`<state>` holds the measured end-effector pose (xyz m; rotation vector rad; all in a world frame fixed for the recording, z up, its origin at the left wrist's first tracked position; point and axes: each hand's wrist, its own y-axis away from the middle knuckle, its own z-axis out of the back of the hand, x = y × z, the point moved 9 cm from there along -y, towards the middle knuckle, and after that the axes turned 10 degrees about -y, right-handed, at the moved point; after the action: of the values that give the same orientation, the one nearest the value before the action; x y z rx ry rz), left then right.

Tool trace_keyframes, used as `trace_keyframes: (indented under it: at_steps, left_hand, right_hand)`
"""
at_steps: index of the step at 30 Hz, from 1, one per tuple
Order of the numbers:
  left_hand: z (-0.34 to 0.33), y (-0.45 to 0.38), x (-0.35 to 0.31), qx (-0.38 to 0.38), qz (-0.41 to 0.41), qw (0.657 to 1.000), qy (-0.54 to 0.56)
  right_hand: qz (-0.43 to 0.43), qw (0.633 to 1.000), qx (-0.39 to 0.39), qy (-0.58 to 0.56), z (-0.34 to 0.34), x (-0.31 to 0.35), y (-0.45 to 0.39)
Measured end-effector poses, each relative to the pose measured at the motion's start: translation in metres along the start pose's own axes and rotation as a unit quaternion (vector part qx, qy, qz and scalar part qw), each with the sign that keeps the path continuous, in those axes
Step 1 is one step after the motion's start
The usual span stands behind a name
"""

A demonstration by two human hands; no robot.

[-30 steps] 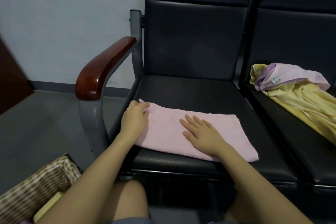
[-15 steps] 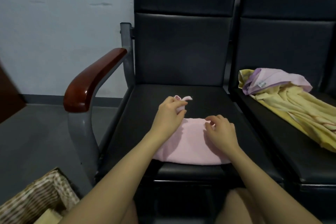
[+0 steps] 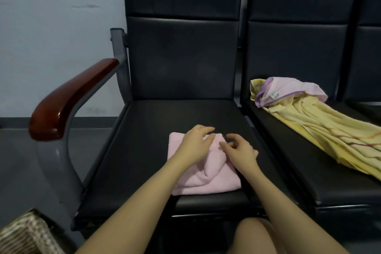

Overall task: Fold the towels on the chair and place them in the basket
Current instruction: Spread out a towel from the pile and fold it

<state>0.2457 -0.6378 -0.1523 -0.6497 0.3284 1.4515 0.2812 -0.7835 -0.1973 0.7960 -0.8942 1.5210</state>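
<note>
A pink towel (image 3: 206, 181), folded in half, lies on the front of the black chair seat (image 3: 144, 150). My left hand (image 3: 195, 144) lies over its far edge and pinches the folded-over layer between thumb and fingers. Just right of it, my right hand (image 3: 241, 150) has curled fingers pinching the towel's far right corner. A yellow towel (image 3: 321, 130) sprawls unfolded over the neighbouring seat, with a pink and purple towel (image 3: 288, 90) crumpled on its far end. The woven basket (image 3: 26, 233) stands on the floor at the lower left; its inside is hidden.
The chair has a red-brown wooden armrest (image 3: 68, 99) on a grey metal frame at the left, between the seat and the basket. A pale wall rises behind, above a grey floor. My bare knees show at the bottom edge.
My left hand has carried the towel's left end across to the right, folding the long towel in half. My right hand shifted from lying flat to pinching the far right corner.
</note>
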Motion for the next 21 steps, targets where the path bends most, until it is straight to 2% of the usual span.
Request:
trace_keyframes:
  at_steps: [3,6,8,10,12,14,17,21]
  left_hand:
    - [0.016,0.007,0.033,-0.042,0.040,0.990,-0.127]
    - [0.019,0.017,0.048,-0.042,0.032,0.978,-0.200]
    - [0.017,0.023,0.053,-0.036,0.021,0.970,-0.240]
    - [0.011,0.025,0.059,-0.017,0.021,0.963,-0.268]
    - [0.003,0.025,0.065,0.031,0.028,0.960,-0.278]
    - [-0.005,0.025,0.071,0.093,0.035,0.955,-0.281]
    - [-0.009,0.023,0.077,0.157,0.053,0.945,-0.281]
    - [-0.005,0.022,0.081,0.155,0.064,0.962,-0.215]
  right_hand:
    - [0.013,1.000,-0.016,-0.024,-0.002,0.004,-0.003]
    - [0.052,0.994,-0.049,-0.080,0.005,0.014,0.000]
    - [0.065,0.995,-0.048,-0.057,0.005,0.016,0.001]
    - [0.052,0.998,-0.031,0.022,-0.001,0.009,0.000]
    - [0.020,0.992,-0.008,0.124,-0.009,-0.003,-0.001]
    - [0.000,0.985,0.004,0.170,-0.014,-0.009,-0.004]
    - [0.003,0.984,-0.001,0.177,-0.017,-0.004,-0.007]
    - [0.085,0.987,0.002,0.134,-0.020,0.019,-0.001]
